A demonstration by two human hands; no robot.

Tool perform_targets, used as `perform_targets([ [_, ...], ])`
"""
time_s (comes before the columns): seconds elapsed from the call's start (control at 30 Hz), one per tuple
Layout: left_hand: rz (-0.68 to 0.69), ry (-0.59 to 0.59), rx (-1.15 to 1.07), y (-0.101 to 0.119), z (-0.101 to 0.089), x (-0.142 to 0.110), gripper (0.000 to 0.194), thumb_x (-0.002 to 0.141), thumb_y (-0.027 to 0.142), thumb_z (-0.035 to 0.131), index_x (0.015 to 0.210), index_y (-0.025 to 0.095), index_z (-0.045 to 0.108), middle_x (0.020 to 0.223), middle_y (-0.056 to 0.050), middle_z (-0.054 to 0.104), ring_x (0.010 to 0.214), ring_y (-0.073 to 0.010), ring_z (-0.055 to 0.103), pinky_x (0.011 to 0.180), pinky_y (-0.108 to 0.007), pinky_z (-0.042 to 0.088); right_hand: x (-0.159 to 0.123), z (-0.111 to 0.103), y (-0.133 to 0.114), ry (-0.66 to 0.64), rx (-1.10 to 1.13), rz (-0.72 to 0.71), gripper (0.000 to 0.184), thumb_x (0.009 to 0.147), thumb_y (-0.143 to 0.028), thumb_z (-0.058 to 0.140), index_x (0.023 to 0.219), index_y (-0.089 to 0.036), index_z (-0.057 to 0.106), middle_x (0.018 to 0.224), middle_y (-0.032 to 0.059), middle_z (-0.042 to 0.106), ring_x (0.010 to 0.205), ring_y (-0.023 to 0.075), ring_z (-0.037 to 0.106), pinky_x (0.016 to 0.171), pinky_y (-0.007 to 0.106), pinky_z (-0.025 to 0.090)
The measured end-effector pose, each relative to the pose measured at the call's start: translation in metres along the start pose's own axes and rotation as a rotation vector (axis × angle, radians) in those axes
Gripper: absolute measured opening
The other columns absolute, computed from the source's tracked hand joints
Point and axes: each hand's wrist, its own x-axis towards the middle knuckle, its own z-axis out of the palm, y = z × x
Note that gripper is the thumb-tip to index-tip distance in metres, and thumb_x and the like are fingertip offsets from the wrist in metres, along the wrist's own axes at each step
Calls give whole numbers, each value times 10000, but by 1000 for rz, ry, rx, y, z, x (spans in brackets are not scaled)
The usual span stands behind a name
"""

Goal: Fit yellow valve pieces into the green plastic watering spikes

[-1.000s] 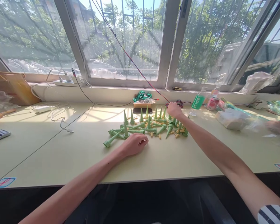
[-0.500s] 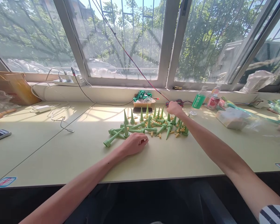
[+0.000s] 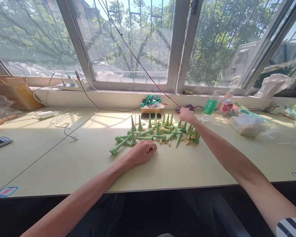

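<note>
Many green plant-watering spikes (image 3: 133,137) with pointed tips and wide ribbed collars lie or stand in a loose group on the table. Small yellow valve pieces (image 3: 169,144) are scattered among them. My left hand (image 3: 144,150) rests on the tabletop at the near side of the group, fingers curled in, with nothing visible between them. Out over the far right of the group, my right hand (image 3: 186,114) is closed, back of the hand toward me. Its fingertips are hidden, so I cannot make out what they hold.
Behind the spikes lie a dark phone (image 3: 150,116) and a small box (image 3: 152,108) with green cords. A green-labelled bottle (image 3: 209,106) and a tissue pack (image 3: 245,125) stand right. Left are a white cable (image 3: 66,128) and another phone (image 3: 0,143). Windows run behind.
My right hand has shifted slightly to the right and remains closed. My left hand and the green spikes look the same.
</note>
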Motion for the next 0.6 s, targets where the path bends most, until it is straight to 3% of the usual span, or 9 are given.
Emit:
perform_targets([
  [0.17,-2,5,1,0,0,-1,232,879,144,481,733,161,660,656,-16,583,578,-125,471,587,-251,344,-3,0,0,37,-16,-5,336,874,-192,577,1183,-69,622,1127,247,635,1108,330,619,973,447,413],
  [0.27,10,16,-16,0,0,-1,240,875,138,478,726,160,664,652,-16,580,572,-124,467,580,-254,339,-15,-3,-4,148,-41,-42,318,922,-230,516,1150,-42,634,1157,272,605,1165,376,547,1016,491,342],
  [0.4,12,17,-16,0,0,0,233,869,136,482,719,161,657,654,-17,579,574,-125,469,576,-254,336,-34,-3,-13,288,-28,-279,295,959,-220,431,1084,-87,662,1131,232,615,1125,336,533,965,418,366],
  [0.5,4,14,-14,0,0,0,230,867,141,484,716,162,657,650,-16,578,571,-124,464,574,-253,339,-42,6,-20,104,18,-513,264,952,-182,434,992,-132,690,1030,151,673,969,238,596,828,293,412],
  [0.6,5,18,-25,1,0,0,240,870,147,477,723,160,666,653,-20,584,571,-124,469,580,-255,348,-40,18,-26,-31,14,-589,176,902,-173,534,895,-166,710,966,90,703,894,190,616,732,235,406],
])
